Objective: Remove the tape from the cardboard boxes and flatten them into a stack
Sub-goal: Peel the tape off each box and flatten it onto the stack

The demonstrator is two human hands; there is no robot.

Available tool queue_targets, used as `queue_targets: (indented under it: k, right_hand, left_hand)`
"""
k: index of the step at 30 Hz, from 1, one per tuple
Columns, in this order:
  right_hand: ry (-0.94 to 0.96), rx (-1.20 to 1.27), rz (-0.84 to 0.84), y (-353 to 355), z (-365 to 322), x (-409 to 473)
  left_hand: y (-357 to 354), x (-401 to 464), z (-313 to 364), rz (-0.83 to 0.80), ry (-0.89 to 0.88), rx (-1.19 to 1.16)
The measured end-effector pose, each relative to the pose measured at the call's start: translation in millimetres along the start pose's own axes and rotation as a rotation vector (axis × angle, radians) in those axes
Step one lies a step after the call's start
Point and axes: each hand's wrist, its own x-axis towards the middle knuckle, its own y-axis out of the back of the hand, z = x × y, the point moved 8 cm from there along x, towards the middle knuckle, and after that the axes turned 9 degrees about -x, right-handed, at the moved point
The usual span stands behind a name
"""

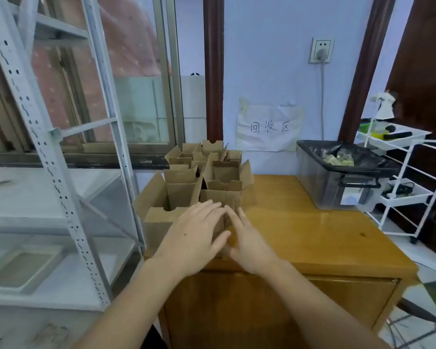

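Several small brown cardboard boxes (204,172) stand upright with their top flaps open, clustered on the left part of a wooden cabinet top (300,222). My left hand (194,238) and my right hand (249,243) rest side by side against the nearest box (159,222) at the front of the cluster, fingers spread and fingertips almost touching. Both palms lie flat on its front face and hide most of it. No tape is visible from here.
A clear plastic bin (337,177) lined with a black bag holds crumpled scraps at the back right of the cabinet top. A white metal shelf rack (61,172) stands to the left, a white wire trolley (400,172) to the right. A paper sign (269,127) hangs on the wall.
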Motion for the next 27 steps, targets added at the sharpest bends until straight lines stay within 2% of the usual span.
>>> queue_targets:
  k: [9, 17, 27]
  right_hand:
    - [-0.042, 0.123, 0.072, -27, 10, 19]
    - [-0.067, 0.088, 0.143, -11, 25, 1]
    - [-0.172, 0.072, 0.277, 12, 62, -34]
  left_hand:
    - [-41, -5, -7, 0.005, 0.057, -0.122]
    - [-58, -15, -21, 0.097, 0.16, -0.182]
    - [-81, -9, -18, 0.109, 0.227, -0.191]
